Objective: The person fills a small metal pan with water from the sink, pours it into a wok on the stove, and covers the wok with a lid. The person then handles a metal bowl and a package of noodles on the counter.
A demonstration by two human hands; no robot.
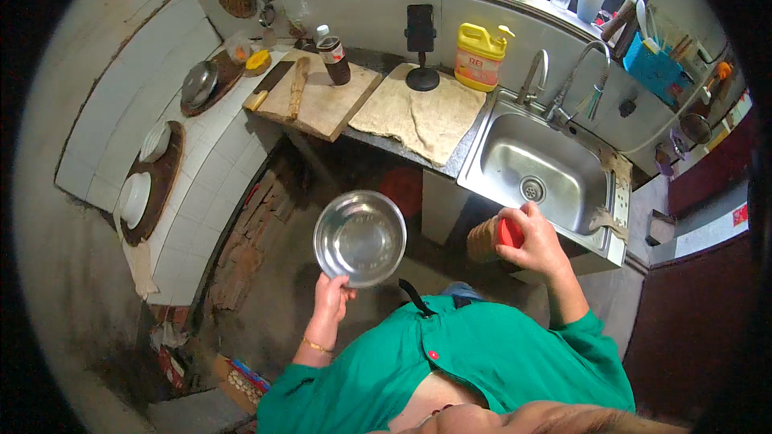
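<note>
The left hand (332,293) pinched the near rim of a round, shiny steel bowl (359,237), holding it tilted in the air above the dark floor, well clear of the worktop (406,116). The right hand (536,243) was closed around a brown cylindrical jar with a red lid (497,237), just short of the steel sink (531,165) beyond it. Held only at one edge, the bowl looked liable to swing or slip from the fingers and drop. The jar, gripped near its lid, might have tipped if the lid was loose.
</note>
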